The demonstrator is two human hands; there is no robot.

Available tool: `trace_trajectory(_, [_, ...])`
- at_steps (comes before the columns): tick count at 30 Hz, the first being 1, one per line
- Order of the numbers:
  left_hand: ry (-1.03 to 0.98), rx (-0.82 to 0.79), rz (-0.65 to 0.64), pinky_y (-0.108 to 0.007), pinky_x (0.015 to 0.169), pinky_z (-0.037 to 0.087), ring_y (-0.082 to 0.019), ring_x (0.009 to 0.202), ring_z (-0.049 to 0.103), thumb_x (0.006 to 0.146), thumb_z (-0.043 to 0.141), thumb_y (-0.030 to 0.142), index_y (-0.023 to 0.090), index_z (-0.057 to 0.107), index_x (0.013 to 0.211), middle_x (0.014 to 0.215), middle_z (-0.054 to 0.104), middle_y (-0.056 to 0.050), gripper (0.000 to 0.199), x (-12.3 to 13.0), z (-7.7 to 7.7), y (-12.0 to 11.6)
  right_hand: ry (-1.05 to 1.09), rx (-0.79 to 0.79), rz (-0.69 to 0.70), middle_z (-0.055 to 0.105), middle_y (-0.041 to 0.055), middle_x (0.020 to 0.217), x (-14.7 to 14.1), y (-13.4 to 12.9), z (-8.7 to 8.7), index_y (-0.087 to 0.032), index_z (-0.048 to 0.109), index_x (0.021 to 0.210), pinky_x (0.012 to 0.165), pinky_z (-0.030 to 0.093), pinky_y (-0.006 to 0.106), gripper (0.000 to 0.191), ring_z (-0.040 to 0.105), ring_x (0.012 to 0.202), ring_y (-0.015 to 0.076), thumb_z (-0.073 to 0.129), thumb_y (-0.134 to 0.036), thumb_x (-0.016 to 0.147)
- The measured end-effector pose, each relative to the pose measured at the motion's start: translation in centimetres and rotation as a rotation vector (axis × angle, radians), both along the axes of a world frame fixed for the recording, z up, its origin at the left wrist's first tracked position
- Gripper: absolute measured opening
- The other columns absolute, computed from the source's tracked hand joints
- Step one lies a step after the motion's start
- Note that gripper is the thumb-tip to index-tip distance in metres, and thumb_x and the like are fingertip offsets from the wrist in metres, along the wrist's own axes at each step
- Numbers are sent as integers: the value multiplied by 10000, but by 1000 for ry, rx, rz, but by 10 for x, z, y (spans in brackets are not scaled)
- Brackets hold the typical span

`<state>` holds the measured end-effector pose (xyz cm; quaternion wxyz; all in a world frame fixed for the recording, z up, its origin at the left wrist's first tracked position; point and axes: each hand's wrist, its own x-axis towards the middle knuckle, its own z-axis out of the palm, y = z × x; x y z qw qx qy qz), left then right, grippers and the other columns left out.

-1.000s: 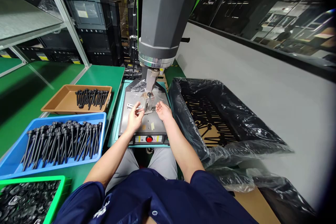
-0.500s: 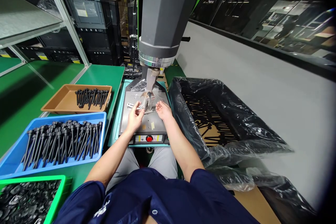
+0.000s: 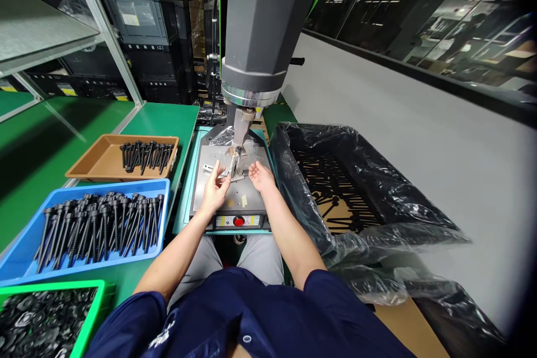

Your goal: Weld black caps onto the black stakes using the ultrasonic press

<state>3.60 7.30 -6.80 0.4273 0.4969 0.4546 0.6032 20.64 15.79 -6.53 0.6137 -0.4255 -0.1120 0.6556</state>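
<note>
A grey machine head (image 3: 255, 28) with a metal tip (image 3: 243, 123) stands over a metal plate (image 3: 213, 196). Under the tip, a small metal fixture (image 3: 235, 165) holds a dark part at its top. My left hand (image 3: 216, 187) is just left of the fixture, thumb and fingers apart, with nothing visible in it. To the right of the fixture is my right hand (image 3: 262, 177), fingers slightly curled but apart, holding nothing that shows. A red button (image 3: 238, 221) sits on the front of the machine base, below both hands.
On the left are a brown tray (image 3: 94, 156) and a blue tray (image 3: 163, 221) of black screw-like parts, and a green bin (image 3: 95, 313) of dark pieces. At right stands a box lined with black plastic (image 3: 403, 196), with long dark parts inside.
My hands have stayed nearly in place. The dark part at the top of the fixture shows more clearly below the metal tip.
</note>
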Motion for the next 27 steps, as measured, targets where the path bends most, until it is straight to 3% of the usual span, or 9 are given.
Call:
trace_trajectory(5, [4,-89,-28,-334,797,553,-147,825,681,857,629,282,249,233,1528,1148,676,-105,780,-7,-3,-19,-46,-7,-32,682,20,705,10,-6,-7,-175,594,807,545,531,199,172,654,606,118,726,-282,839])
trace_trajectory(8, [58,-81,91,-327,780,551,-152,802,675,867,611,301,218,259,1516,983,691,-61,743,-18,-14,-41,-180,51,-128,680,16,767,28,-20,-22,-182,594,881,561,524,209,226,647,624,118,744,-323,787])
trace_trajectory(11, [184,-65,333,-337,822,541,-186,935,659,861,609,320,203,349,1476,1027,667,-82,678,-37,-35,-66,-483,147,-250,683,39,889,54,-47,-47,-185,583,1023,628,536,256,371,650,696,139,737,-342,724])
trace_trajectory(14, [410,-107,480,-395,939,506,-249,1155,585,854,609,336,215,390,1456,1240,598,-131,652,-57,-61,-87,-948,220,-307,671,124,1041,80,-86,-77,-153,573,1121,807,543,376,452,646,932,223,661,-388,744])
trace_trajectory(17, [638,-182,467,-487,1061,418,-322,1296,469,817,643,387,169,395,1453,1376,505,-176,716,-70,-86,-100,-1339,224,-231,613,184,1191,95,-124,-104,-143,588,1172,963,475,488,491,574,1124,302,595,-446,786])
trace_trajectory(19, [687,-227,419,-513,1091,384,-344,1306,454,797,658,418,129,406,1440,1375,494,-199,749,-73,-97,-103,-1456,219,-151,572,201,1259,100,-142,-118,-138,574,1234,1025,430,515,555,532,1201,328,579,-491,805])
trace_trajectory(27, [662,-233,316,-450,1038,445,-299,1233,524,791,661,415,178,473,1397,1335,532,-149,678,-87,-105,-101,-1543,304,42,497,194,1381,114,-156,-136,-141,448,1414,1077,409,483,683,502,1276,313,531,-543,868])
